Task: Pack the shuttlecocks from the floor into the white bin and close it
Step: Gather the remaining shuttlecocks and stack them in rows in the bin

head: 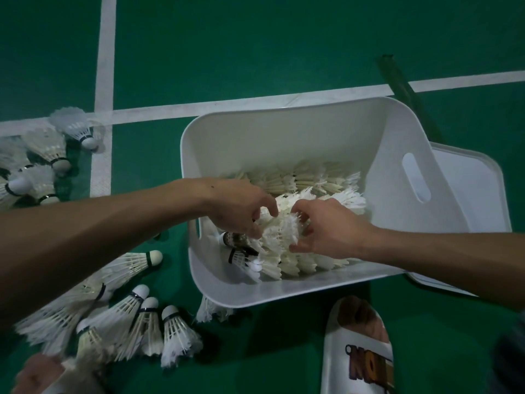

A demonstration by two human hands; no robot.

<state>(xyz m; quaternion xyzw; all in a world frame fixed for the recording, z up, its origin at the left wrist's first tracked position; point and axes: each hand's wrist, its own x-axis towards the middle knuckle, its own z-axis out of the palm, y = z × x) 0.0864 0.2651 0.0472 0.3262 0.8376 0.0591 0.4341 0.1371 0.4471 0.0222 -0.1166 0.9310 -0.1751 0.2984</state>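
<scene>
Nearest, low left on the green court floor (255, 52): loose white feather shuttlecocks with cork tips (142, 322), corks aimed up toward the bin, left of its near corner. Probably the left hand's reach, not the right's. Inside the white plastic bin (284, 291): left hand (241, 211) and right hand (326, 228), fingers of both curled round a nested row of feather shuttlecocks (284, 231), long axis roughly left to right. Beyond, at right, touching the bin: flat white lid (477, 177), off and nearer the right hand.
</scene>
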